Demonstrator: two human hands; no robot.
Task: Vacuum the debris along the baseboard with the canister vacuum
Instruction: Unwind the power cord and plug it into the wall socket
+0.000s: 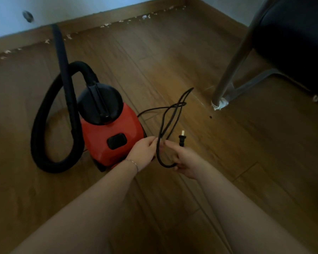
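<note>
Right beside the red vacuum (110,136), the left hand (143,149) and right hand (185,162) each pinch its black cord (181,103), while white debris (106,25) lies well behind the vacuum along the baseboard (81,28).

i take the canister vacuum (110,136) as landmark. its hose (39,129) loops on the floor (173,52) to its left. behind it runs the baseboard (92,22), with debris (106,25) along its foot. just right of the vacuum, the left hand (145,151) and right hand (185,162) hold the looped cord (165,121), the plug (182,139) beside it. the chair leg (229,74) stands farther right.
</note>
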